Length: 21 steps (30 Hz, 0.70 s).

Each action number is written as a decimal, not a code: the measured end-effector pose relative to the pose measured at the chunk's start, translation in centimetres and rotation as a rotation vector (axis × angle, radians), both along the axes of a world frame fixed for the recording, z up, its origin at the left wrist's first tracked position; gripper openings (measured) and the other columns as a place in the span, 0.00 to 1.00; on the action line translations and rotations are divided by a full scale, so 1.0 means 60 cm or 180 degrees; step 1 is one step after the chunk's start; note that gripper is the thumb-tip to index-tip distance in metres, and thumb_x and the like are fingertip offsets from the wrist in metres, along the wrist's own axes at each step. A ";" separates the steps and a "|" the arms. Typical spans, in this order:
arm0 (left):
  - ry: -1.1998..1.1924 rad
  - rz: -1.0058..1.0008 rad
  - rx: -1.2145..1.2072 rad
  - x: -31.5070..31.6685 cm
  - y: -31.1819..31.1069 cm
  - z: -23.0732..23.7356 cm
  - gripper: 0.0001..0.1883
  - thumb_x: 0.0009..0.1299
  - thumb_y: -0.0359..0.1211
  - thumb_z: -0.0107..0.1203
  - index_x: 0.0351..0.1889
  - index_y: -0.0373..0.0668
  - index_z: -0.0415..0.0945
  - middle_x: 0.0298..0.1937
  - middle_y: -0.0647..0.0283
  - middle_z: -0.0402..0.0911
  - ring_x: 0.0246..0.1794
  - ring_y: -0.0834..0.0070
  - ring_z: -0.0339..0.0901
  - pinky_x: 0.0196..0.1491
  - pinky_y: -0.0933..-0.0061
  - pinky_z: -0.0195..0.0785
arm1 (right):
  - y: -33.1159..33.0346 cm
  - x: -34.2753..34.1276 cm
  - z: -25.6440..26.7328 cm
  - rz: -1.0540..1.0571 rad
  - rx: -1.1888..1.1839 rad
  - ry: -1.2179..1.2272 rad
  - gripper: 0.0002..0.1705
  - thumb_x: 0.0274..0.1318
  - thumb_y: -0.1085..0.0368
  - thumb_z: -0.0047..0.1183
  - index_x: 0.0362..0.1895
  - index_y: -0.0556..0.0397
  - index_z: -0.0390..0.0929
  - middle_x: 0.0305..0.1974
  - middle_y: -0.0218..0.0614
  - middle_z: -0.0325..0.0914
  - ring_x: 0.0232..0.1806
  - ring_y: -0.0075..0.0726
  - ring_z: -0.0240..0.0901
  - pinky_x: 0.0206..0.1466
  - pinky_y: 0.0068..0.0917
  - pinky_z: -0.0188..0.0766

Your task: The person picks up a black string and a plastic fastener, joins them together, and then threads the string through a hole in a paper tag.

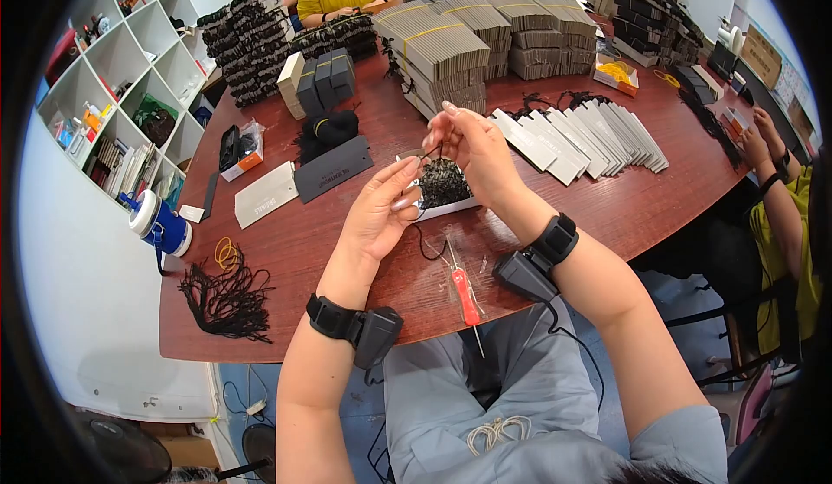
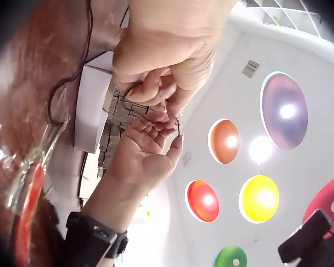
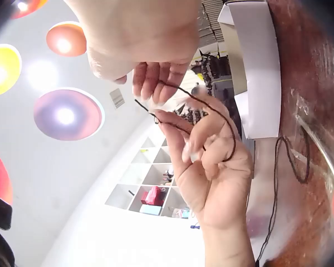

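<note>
A thin black cord (image 3: pixel 211 105) runs in a loop between the two hands, above the table's near side. My left hand (image 1: pixel 377 211) pinches it between thumb and forefinger, with a short end sticking out past the fingertips. Close by, my right hand (image 1: pixel 481 159) has the cord at its curled fingertips. Behind the hands sits a small white box (image 1: pixel 451 208) full of dark cord pieces, partly covered by them. More cord trails down to the tabletop. There, a red-handled tool (image 1: pixel 465 298) with a thin metal shaft lies over the front edge.
Grey cards (image 1: pixel 589 142) are fanned out at right, with banded card stacks (image 1: pixel 433 46) behind. Dark tags (image 1: pixel 334 168) and a pale card (image 1: pixel 266 194) lie left. Loose black cords (image 1: pixel 227 302) and a blue-white jug (image 1: pixel 160 224) are at far left. Other people sit around the table.
</note>
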<state>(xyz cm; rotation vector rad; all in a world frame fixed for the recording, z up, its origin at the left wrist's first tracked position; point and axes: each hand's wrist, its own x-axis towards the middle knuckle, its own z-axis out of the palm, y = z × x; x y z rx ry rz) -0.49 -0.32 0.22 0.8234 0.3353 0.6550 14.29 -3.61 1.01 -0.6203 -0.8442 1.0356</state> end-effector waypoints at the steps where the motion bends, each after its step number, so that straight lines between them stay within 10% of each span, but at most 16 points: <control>1: -0.0004 0.0002 -0.0003 0.001 -0.001 0.002 0.07 0.63 0.31 0.47 0.37 0.40 0.69 0.27 0.71 0.68 0.17 0.90 0.55 0.14 0.93 0.45 | -0.002 0.002 0.002 0.0327 0.0022 -0.0015 0.17 0.55 0.58 0.38 0.23 0.58 0.69 0.22 0.34 0.69 0.28 0.28 0.67 0.36 0.23 0.65; 21: -0.0655 0.0601 0.0032 -0.012 0.021 -0.001 0.11 0.63 0.32 0.45 0.43 0.39 0.68 0.48 0.70 0.69 0.17 0.90 0.58 0.23 0.89 0.58 | -0.019 -0.026 -0.001 0.1348 0.0006 -0.1124 0.27 0.57 0.51 0.32 0.17 0.58 0.70 0.16 0.34 0.67 0.19 0.25 0.63 0.27 0.20 0.62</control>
